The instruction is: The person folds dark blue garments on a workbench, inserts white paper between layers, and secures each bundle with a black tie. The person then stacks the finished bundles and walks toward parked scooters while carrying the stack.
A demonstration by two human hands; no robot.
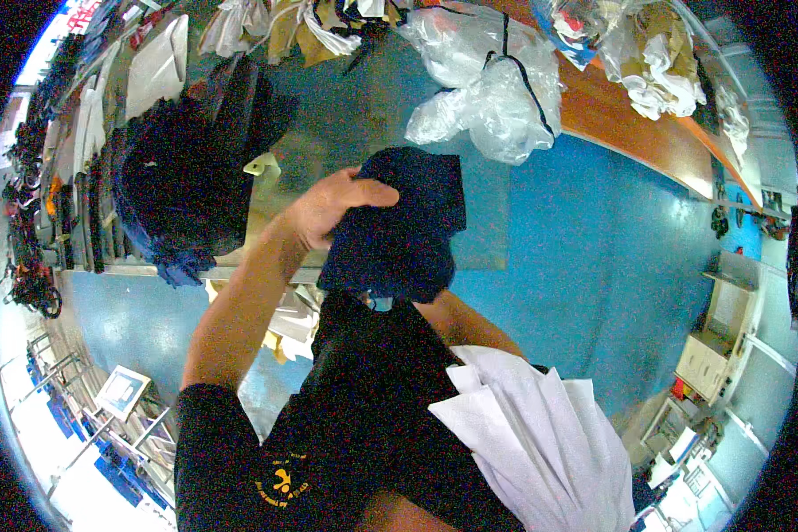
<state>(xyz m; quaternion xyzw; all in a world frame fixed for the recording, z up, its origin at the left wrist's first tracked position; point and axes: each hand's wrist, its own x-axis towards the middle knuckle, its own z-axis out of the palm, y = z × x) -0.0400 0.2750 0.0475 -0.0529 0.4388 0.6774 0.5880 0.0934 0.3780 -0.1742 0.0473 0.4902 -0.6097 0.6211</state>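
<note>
A folded dark navy cloth piece [395,235], perhaps a garment, is held up in front of my chest. My left hand [337,206] grips its upper left side, with the thumb lying over the cloth and the other fingers partly hidden. Below the cloth my right forearm [470,324] comes up from the right; my right hand is hidden behind the cloth. A fan of white sheets [536,434] hangs by my right upper arm, seemingly tucked there. To the left of my left hand, a pile of dark cloth [186,177] lies on the grey table [328,115].
Clear plastic bags [496,97] with black ties lie at the far table edge, beside an orange-brown board [629,142]. Crumpled paper and bags [656,66] are at the far right. Hanging dark items [80,213] line the left. Beyond the table shows blue floor [585,293].
</note>
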